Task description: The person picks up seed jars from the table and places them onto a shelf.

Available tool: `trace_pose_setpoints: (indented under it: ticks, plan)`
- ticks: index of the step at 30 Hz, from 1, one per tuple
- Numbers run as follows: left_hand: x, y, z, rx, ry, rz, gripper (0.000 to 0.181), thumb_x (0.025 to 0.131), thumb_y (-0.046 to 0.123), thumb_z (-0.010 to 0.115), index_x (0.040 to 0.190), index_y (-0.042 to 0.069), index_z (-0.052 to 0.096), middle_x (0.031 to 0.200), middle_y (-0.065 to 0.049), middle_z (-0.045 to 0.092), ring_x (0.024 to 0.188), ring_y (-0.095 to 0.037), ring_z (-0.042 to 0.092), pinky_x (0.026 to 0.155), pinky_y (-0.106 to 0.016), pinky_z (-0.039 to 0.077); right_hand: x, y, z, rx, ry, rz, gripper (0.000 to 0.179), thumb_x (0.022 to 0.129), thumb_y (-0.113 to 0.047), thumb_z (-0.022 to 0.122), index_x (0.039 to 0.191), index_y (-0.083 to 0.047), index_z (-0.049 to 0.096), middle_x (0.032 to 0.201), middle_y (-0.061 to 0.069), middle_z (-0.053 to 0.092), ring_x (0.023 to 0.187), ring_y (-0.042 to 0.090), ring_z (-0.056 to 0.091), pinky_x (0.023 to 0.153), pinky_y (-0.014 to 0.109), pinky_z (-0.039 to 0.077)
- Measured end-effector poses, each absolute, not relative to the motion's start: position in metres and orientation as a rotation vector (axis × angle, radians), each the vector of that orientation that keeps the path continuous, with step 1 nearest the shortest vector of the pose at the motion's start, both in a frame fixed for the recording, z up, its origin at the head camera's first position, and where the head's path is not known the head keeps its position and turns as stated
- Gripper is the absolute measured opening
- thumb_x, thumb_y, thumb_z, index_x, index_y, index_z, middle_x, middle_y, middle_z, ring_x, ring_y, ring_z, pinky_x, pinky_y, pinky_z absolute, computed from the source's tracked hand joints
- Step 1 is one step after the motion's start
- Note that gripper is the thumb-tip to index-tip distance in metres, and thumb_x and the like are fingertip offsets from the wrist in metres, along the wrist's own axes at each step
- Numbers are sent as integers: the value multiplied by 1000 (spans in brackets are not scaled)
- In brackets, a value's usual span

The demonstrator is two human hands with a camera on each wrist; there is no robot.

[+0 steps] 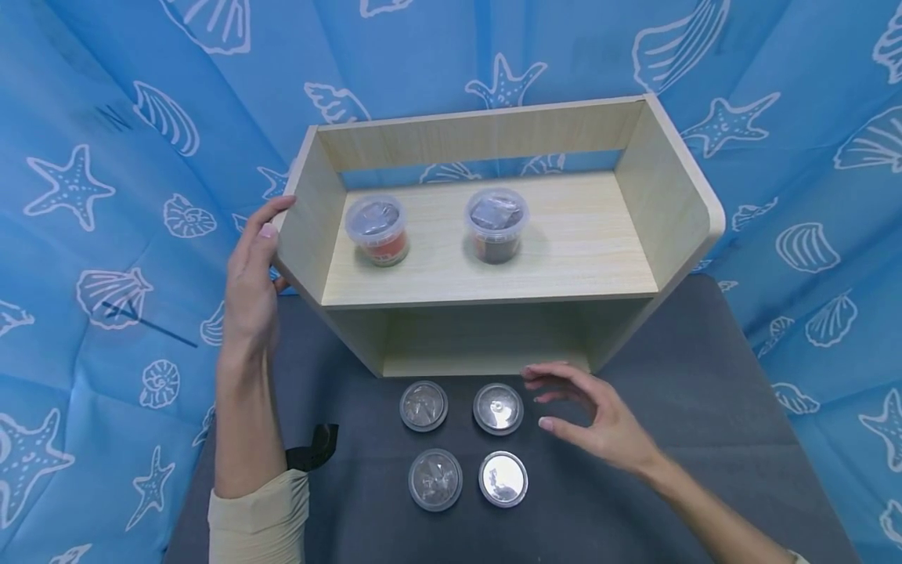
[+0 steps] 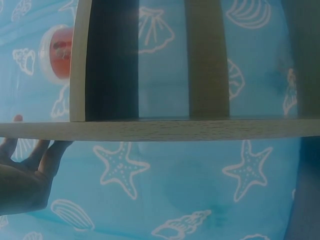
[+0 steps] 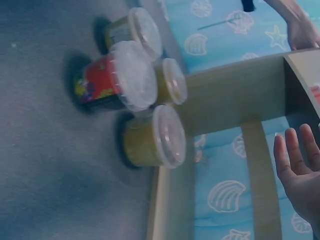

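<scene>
My left hand (image 1: 250, 286) grips the left side panel of a small wooden two-tier shelf (image 1: 437, 282); in the left wrist view the fingers lie against the panel's outer face and one fingertip shows past its edge. On the upper board stand two lidded plastic tubs, a red one (image 1: 384, 235) at the left and a dark one (image 1: 496, 235) near the middle. My right hand (image 1: 595, 415) hovers with loosely bent fingers, holding nothing, beside the back-right tub (image 1: 498, 409) of several on the table. The right wrist view shows a red tub (image 3: 97, 80) and a yellow one (image 3: 142, 142) among them.
A dark grey cloth (image 1: 338, 486) covers the table. Behind the shelf hangs a blue curtain (image 1: 423, 63) with white shells and starfish. The shelf's lower compartment (image 1: 486, 337) opens toward the tubs. A black strap (image 1: 313, 448) sticks out from my left wrist.
</scene>
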State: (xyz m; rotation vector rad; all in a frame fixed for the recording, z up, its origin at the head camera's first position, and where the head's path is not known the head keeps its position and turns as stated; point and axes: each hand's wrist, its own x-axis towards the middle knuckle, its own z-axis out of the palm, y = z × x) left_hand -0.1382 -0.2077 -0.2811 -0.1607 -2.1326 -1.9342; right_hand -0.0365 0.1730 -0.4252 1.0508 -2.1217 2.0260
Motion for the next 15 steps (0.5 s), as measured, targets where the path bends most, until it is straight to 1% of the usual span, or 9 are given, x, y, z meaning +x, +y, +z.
trace_pose_setpoints:
  ticks: [5,12,15]
  plan:
    - [-138,-208,-281,-156,-2126,-1938,40,106,32,39,141,21,55,143,-5,42,124,-27,39,95,-60,26,-32,171,-435,1028,-2239,2010,65,78,18,72,138,5,50,132,17,59,117,25,60,90,34,53]
    - [-138,-206,-282,-165,-2137,-1916,40,106,34,39,141,21,54,145,-4,41,126,-27,39,96,-64,26,-27,169,-447,993,-2345,2007,61,81,8,76,137,0,52,134,11,58,115,31,59,91,35,52]
    - [-138,-206,-281,-166,-2134,-1916,40,106,34,40,141,22,54,145,-5,41,125,-28,39,96,-64,26,-25,166,-453,996,-2375,1997,60,82,6,77,136,-1,53,132,11,59,114,31,60,89,37,53]
